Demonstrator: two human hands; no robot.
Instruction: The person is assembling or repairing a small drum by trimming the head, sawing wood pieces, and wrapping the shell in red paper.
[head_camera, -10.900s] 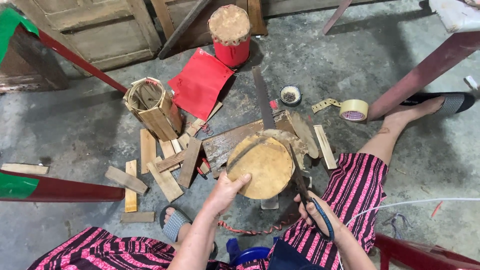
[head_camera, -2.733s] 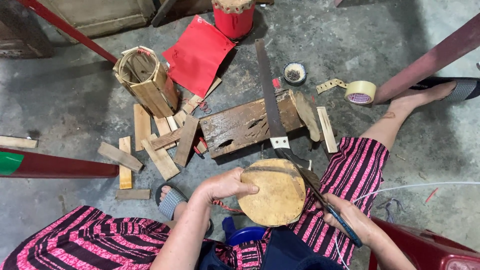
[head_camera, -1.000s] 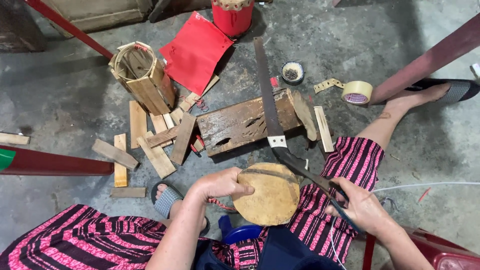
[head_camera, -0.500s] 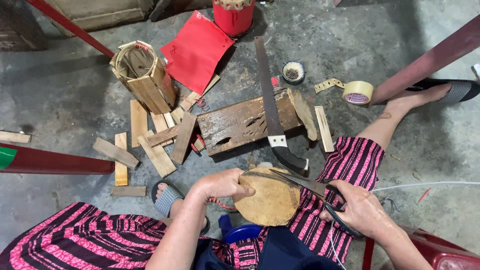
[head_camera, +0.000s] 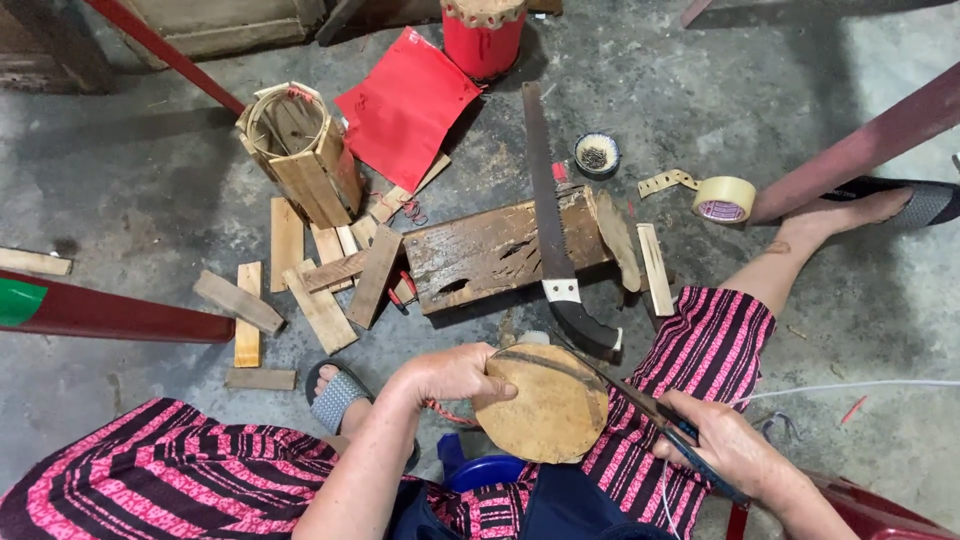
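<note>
Two hands are busy: my left hand (head_camera: 448, 375) grips the round drum skin (head_camera: 545, 402) on my lap, at six o'clock from the wooden block (head_camera: 490, 255). My right hand (head_camera: 725, 450) is closed around scissors (head_camera: 655, 415), at three o'clock from the skin.

1. The red drum (head_camera: 484, 30) beyond the wooden block (head_camera: 500, 255) is cut off by the top edge; only its lower body shows.
2. The small bowl (head_camera: 597, 154) just beyond the wooden block holds dark bits too small to tell.
3. The scissors (head_camera: 660, 420), on the near side of the block, have their handles hidden inside the right hand (head_camera: 725, 450).
4. The round disc (head_camera: 545, 405) is partly covered by the left hand (head_camera: 450, 375); its near edge hides a blue object (head_camera: 480, 472).
5. The sandal (head_camera: 915, 200), far right of the block, runs off the edge.
</note>
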